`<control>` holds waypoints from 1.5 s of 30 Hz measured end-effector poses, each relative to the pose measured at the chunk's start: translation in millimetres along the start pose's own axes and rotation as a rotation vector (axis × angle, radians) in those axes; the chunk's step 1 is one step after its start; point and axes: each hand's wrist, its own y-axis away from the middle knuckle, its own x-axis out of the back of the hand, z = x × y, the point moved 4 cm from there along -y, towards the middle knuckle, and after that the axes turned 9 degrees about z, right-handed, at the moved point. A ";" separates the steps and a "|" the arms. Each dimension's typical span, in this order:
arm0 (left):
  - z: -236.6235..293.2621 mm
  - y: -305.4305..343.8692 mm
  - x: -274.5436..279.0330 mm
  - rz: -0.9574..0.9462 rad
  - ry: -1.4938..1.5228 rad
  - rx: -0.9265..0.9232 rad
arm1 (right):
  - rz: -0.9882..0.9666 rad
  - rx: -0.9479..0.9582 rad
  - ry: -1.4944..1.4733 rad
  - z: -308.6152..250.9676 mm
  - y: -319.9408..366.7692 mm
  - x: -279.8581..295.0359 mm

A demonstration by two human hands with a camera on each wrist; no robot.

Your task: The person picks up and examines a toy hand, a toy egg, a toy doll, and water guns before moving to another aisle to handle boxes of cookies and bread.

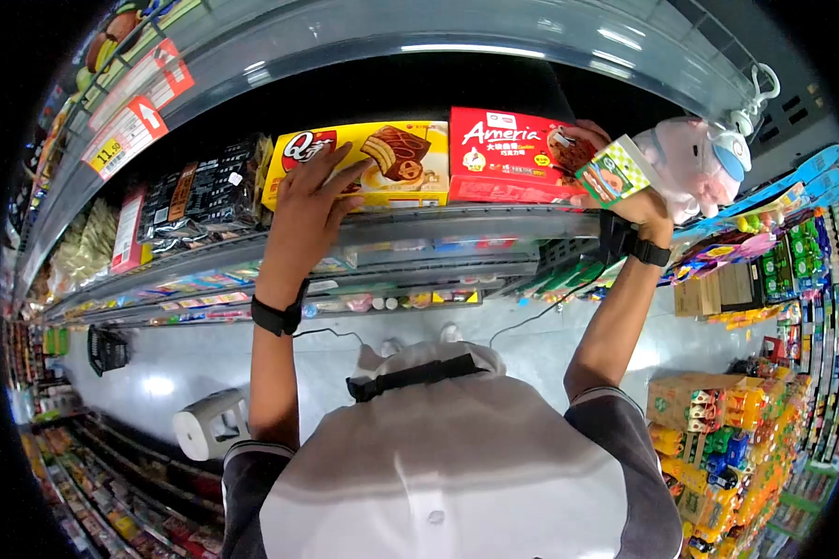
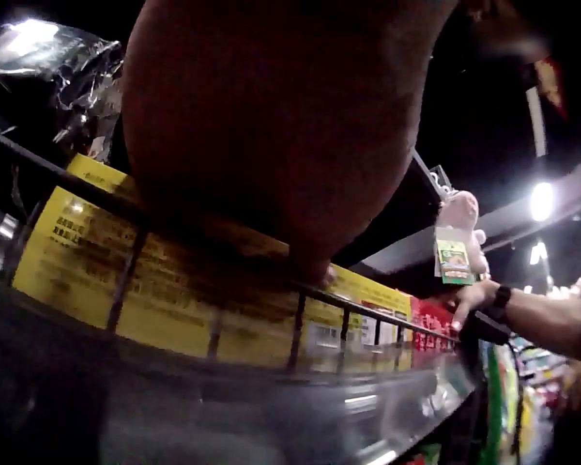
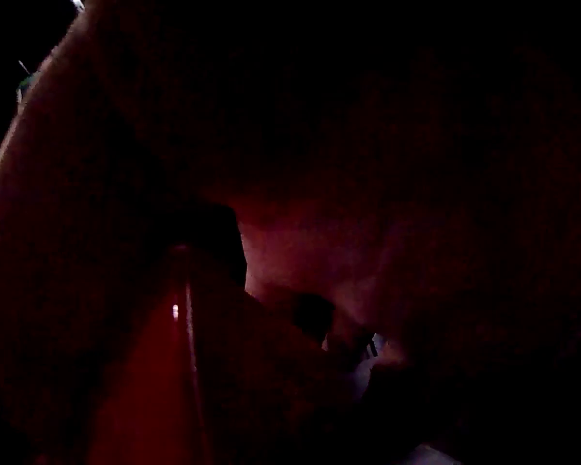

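My left hand (image 1: 308,205) lies on a yellow snack cake box (image 1: 403,160), its fingers spread over the printed front. Right beside that box sits a red Ameria cookie box (image 1: 505,166) on the same shelf. The right hand (image 1: 641,209) grips the red box's right end, fingers at the upper edge and thumb near the lower edge. A pink plush toy (image 1: 682,160) and its green card tag (image 1: 613,172) cover part of that hand. In the dark right wrist view, a red box edge (image 3: 145,387) shows close to the hand.
A wire shelf rail (image 2: 136,271) runs before the boxes. Black snack bags (image 1: 200,196) lie to the left, near a price label (image 1: 112,156). Behind me are a white stool (image 1: 200,427) and stacked drinks (image 1: 718,438).
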 end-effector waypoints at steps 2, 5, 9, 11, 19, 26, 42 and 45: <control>-2.0 -0.5 1.4 -0.018 0.023 0.006 | 0.021 0.006 -0.027 -2.0 -1.9 1.4; 3.0 -1.8 4.3 -0.009 0.051 0.025 | 0.031 0.027 -0.032 -9.0 -2.6 2.9; 11.9 -0.3 4.7 -0.019 -0.008 0.056 | 0.049 -0.046 -0.125 -7.2 -11.0 -4.5; 17.0 -0.4 5.4 -0.027 -0.005 0.077 | 0.111 -0.048 -0.120 1.9 -17.1 -12.5; 28.4 -0.2 7.1 -0.035 -0.040 0.130 | 0.108 -0.035 -0.258 21.1 -19.9 -21.0; 47.0 7.2 19.5 0.084 -0.112 0.152 | 0.335 -0.003 -0.119 1.1 -1.4 -16.6; 51.8 341.5 151.8 0.175 0.153 0.873 | 0.531 0.126 0.122 -208.8 87.8 -207.6; 51.6 401.8 185.4 0.199 0.191 0.973 | 0.385 0.184 -0.011 -261.3 79.9 -257.4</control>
